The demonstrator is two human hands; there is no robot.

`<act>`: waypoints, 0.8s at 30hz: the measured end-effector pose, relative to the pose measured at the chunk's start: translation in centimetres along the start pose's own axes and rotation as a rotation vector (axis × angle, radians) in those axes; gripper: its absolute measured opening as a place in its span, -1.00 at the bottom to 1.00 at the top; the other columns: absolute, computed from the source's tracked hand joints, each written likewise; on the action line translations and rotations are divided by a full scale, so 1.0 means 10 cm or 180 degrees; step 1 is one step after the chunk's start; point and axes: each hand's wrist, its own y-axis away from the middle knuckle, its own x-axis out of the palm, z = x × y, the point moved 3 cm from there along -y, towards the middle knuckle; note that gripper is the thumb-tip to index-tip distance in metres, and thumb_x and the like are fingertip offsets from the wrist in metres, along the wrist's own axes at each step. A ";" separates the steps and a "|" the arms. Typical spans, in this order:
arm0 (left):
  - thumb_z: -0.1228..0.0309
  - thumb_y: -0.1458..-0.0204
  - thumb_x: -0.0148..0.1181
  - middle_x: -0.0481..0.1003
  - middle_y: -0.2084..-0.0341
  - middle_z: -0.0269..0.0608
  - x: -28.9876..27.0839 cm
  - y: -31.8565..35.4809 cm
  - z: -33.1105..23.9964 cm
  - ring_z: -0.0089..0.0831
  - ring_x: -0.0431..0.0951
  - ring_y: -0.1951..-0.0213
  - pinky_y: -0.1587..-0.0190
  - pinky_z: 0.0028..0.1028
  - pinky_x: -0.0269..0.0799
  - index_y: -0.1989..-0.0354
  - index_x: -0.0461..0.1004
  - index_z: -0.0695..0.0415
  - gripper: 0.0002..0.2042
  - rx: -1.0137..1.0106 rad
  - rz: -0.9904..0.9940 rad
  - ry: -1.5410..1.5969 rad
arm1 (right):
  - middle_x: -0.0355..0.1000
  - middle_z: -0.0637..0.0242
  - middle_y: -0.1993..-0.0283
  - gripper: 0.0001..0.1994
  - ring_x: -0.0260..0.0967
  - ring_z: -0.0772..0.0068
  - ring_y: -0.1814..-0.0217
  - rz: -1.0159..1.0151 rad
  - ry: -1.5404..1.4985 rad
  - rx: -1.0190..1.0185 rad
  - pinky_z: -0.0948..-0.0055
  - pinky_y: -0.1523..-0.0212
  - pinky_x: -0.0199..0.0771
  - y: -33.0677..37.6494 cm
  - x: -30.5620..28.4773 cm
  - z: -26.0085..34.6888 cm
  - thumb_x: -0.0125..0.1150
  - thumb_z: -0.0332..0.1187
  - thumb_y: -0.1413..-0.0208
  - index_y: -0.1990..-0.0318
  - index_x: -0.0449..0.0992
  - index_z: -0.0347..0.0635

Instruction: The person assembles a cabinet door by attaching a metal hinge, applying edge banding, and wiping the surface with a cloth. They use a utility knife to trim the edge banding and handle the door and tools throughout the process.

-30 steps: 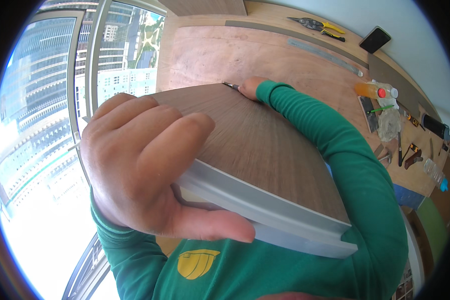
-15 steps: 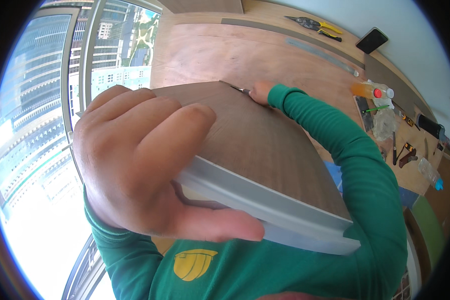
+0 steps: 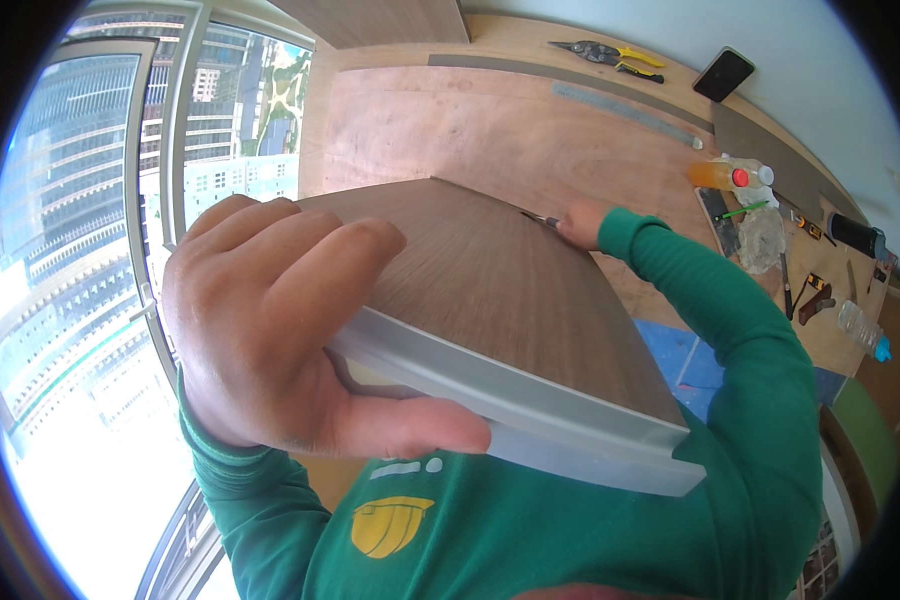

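My left hand (image 3: 275, 320) wraps round the near edge of a wood-grain panel (image 3: 500, 290), fingers over the top and thumb below. A pale metal channel strip (image 3: 530, 390) runs along that edge. The panel stands tilted up from the worktop toward me. Farther off, my right hand (image 3: 583, 222) is closed on a slim dark-handled blade tool (image 3: 543, 219), probably a utility knife. Its tip lies at the panel's far right edge. Part of the handle is hidden in the fist.
A plywood worktop (image 3: 490, 125) carries yellow-handled snips (image 3: 610, 57), a phone (image 3: 723, 74), a metal ruler (image 3: 625, 115) and an orange drink bottle (image 3: 717, 177). Hand tools and a clear bottle (image 3: 860, 328) lie at the right. A blue sheet (image 3: 680, 360) shows beside the panel; a window (image 3: 70, 250) is at left.
My right hand and the blade tool have moved right and nearer along the panel's edge. The left hand keeps its hold; the view has shifted slightly.
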 end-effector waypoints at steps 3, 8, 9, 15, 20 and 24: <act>-0.80 0.37 -0.14 0.42 0.76 -0.30 -0.01 0.00 -0.03 -0.38 0.48 0.69 0.53 -0.43 0.34 0.45 0.58 0.23 0.09 -0.0014 0.0000 -0.0036 | 0.55 -0.09 0.35 -0.52 0.53 -0.08 0.29 0.0065 -0.0253 0.0059 0.01 0.10 0.46 0.16 -0.21 0.10 -0.06 -0.03 -0.37 0.23 0.63 -0.28; -0.80 0.37 -0.13 0.42 0.76 -0.30 0.03 0.02 -0.01 -0.39 0.47 0.69 0.53 -0.43 0.33 0.45 0.58 0.23 0.09 0.0004 -0.0113 0.0015 | 0.59 -0.07 0.11 -0.48 0.52 -0.17 0.03 -0.0313 -0.0488 -0.0464 -0.04 -0.05 0.43 -0.52 -0.17 0.45 -0.16 0.03 -0.39 0.09 0.64 -0.20; -0.80 0.37 -0.13 0.42 0.76 -0.30 0.02 0.03 -0.01 -0.39 0.46 0.70 0.53 -0.43 0.32 0.44 0.58 0.23 0.09 0.0003 -0.0108 0.0026 | 0.59 -0.05 0.09 -0.49 0.52 -0.16 0.02 -0.0204 -0.0526 -0.0401 -0.04 -0.06 0.43 -0.64 -0.19 0.58 -0.16 0.03 -0.39 0.08 0.64 -0.17; -0.81 0.40 -0.13 0.41 0.76 -0.29 0.01 0.08 -0.03 -0.40 0.43 0.71 0.55 -0.43 0.30 0.44 0.58 0.24 0.11 0.0029 -0.0091 0.0006 | 0.58 0.02 -0.03 -0.52 0.50 -0.12 -0.08 -0.0227 -0.0197 -0.0610 0.00 -0.15 0.44 -1.13 -0.16 0.95 -0.16 -0.02 -0.39 0.00 0.66 -0.13; -0.81 0.41 -0.15 0.42 0.75 -0.29 0.00 0.07 -0.05 -0.41 0.44 0.70 0.55 -0.44 0.31 0.45 0.58 0.24 0.11 0.0017 -0.0066 -0.0025 | 0.60 -0.01 0.08 -0.52 0.53 -0.11 0.01 -0.0471 -0.0178 -0.0626 -0.01 -0.05 0.45 -1.39 -0.07 0.98 -0.10 0.02 -0.37 0.12 0.66 -0.14; -0.82 0.41 -0.15 0.43 0.76 -0.28 0.00 0.06 -0.03 -0.40 0.46 0.70 0.54 -0.44 0.34 0.46 0.58 0.23 0.11 -0.0009 0.0007 -0.0046 | 0.59 -0.02 0.04 -0.53 0.53 -0.12 -0.03 -0.0426 -0.0144 -0.0554 0.00 -0.09 0.45 -1.40 -0.08 1.01 -0.09 0.00 -0.36 0.08 0.67 -0.15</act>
